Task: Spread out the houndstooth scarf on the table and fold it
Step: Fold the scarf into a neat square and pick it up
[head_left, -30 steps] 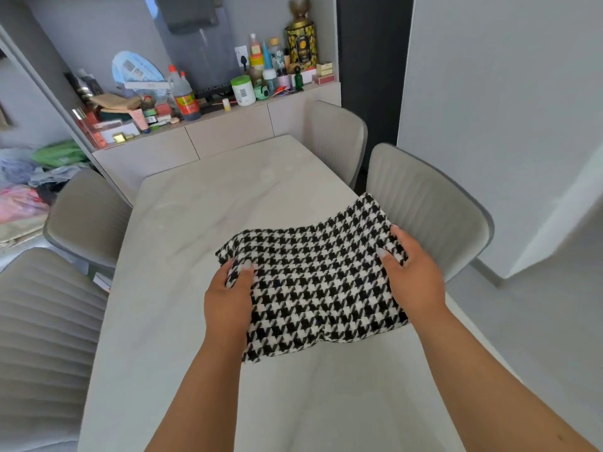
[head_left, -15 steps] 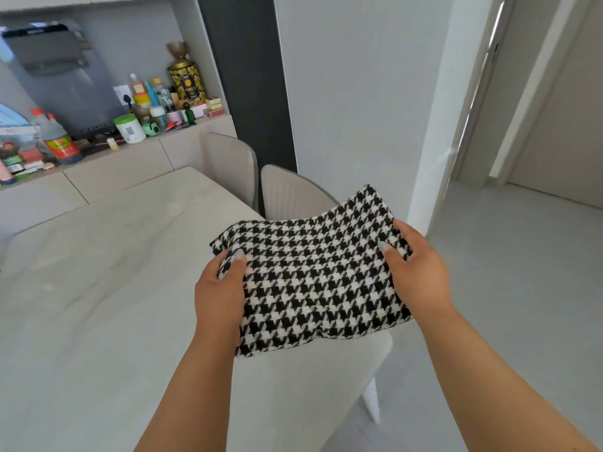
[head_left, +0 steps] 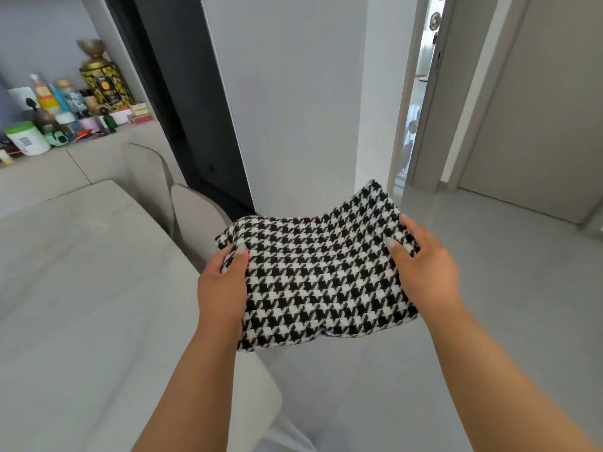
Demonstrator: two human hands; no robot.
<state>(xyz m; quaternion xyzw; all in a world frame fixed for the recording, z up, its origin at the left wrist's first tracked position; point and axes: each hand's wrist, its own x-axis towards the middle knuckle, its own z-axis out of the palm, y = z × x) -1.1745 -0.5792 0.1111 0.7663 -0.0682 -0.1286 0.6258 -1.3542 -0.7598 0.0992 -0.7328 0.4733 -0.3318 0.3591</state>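
The black-and-white houndstooth scarf (head_left: 321, 275) is folded into a thick rectangle and held in the air, off the right side of the pale table (head_left: 85, 288). My left hand (head_left: 225, 282) grips its left edge, thumb on top. Its right edge is gripped by my right hand (head_left: 421, 269) with the thumb over the cloth. The scarf hangs above the floor, past the table's right edge.
Two grey chairs (head_left: 192, 220) stand along the table's right side. A sideboard (head_left: 81, 158) at the back left carries several bottles, tins and jars. A white wall pillar (head_left: 293, 109) rises straight ahead, and a doorway (head_left: 421, 102) opens to the right over grey floor.
The folded scarf has been lifted off the table and carried to the right, past the table's edge, as my view turned right. Both hands keep the same grip.
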